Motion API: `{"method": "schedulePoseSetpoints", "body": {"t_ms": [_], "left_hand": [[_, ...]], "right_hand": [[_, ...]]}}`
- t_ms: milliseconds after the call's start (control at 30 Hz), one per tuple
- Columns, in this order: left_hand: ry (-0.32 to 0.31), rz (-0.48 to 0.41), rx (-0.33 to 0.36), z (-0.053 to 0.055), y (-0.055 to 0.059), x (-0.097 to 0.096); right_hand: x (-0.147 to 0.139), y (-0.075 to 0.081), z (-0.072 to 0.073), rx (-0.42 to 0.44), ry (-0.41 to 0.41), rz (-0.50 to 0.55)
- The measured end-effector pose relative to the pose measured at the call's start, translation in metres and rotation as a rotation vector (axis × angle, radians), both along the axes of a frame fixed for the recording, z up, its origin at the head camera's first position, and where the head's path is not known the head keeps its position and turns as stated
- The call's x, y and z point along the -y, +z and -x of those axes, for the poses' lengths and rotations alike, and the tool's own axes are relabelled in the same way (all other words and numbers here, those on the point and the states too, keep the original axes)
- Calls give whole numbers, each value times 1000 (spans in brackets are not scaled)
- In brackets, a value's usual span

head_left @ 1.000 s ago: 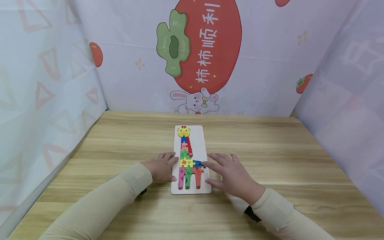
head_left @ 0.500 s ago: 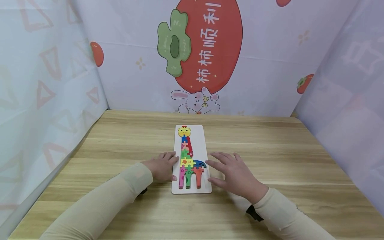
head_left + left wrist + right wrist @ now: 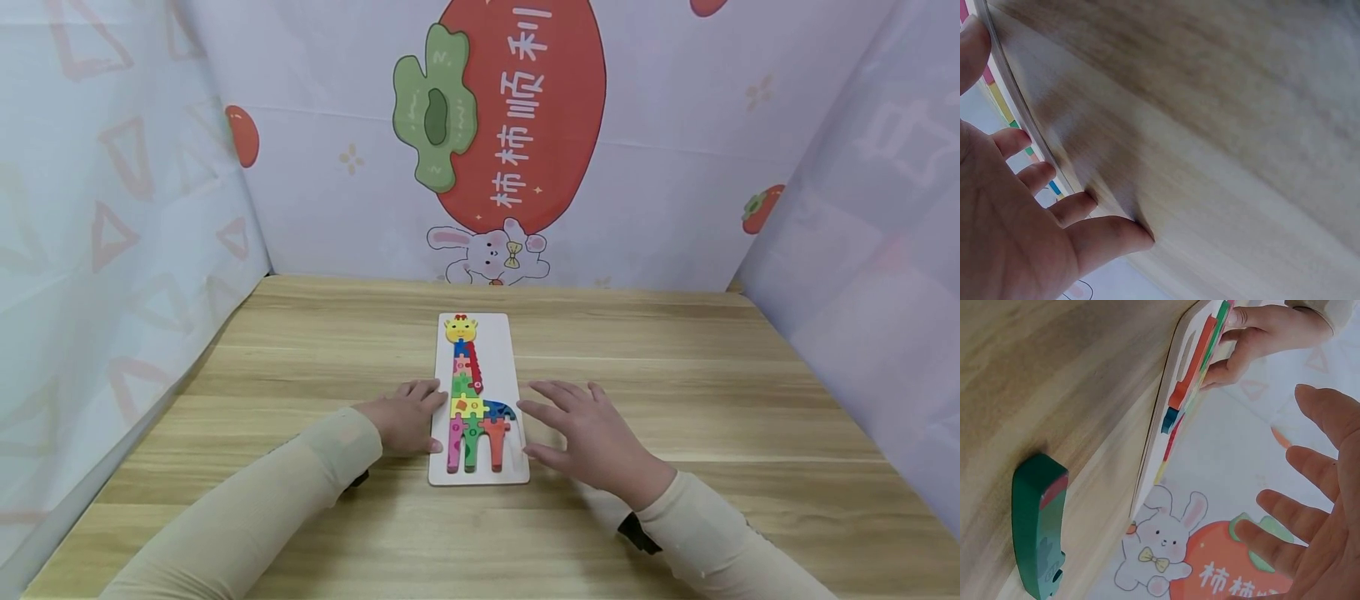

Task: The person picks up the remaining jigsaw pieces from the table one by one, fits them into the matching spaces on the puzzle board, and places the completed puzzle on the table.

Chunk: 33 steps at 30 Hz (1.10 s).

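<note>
A pale wooden puzzle board (image 3: 497, 346) lies flat on the table with a giraffe of coloured, numbered pieces set in it. Its yellow head piece (image 3: 461, 328) is at the far end; an orange leg piece (image 3: 496, 442) and a blue rump piece (image 3: 498, 409) sit at the near right. My left hand (image 3: 405, 419) rests at the board's left edge, thumb and fingertips along it. My right hand (image 3: 596, 437) hovers beside the right edge, fingers spread, holding nothing. In the right wrist view, a loose green puzzle piece (image 3: 1040, 528) with a red end lies on the table; the head view hides it.
The wood-grain table (image 3: 360, 517) extends around the board. Printed cloth walls (image 3: 645, 167) enclose its back and both sides. In the right wrist view, a shallow recess (image 3: 1189, 356) shows in the board beside the orange leg.
My right hand has drawn slightly right, off the board, uncovering the end of the blue piece. My left hand has stayed at the left edge.
</note>
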<state>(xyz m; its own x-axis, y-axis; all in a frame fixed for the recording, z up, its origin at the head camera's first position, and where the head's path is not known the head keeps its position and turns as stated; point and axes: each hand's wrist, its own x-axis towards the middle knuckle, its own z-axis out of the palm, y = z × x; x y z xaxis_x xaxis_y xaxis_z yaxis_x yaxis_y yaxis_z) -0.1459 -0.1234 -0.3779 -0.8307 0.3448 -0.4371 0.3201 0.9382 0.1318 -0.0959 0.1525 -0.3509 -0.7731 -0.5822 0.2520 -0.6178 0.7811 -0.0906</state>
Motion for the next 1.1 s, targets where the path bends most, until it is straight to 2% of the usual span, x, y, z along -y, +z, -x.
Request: {"method": "schedulePoseSetpoints", "body": {"t_ms": [267,1100], "left_hand": [[3,2,5,-1,1,0],[1,-10,11,-2,3,0]], "right_hand": [[-4,1,1,-24,-5,11],[-11,1,1,-12,-12,11]]}}
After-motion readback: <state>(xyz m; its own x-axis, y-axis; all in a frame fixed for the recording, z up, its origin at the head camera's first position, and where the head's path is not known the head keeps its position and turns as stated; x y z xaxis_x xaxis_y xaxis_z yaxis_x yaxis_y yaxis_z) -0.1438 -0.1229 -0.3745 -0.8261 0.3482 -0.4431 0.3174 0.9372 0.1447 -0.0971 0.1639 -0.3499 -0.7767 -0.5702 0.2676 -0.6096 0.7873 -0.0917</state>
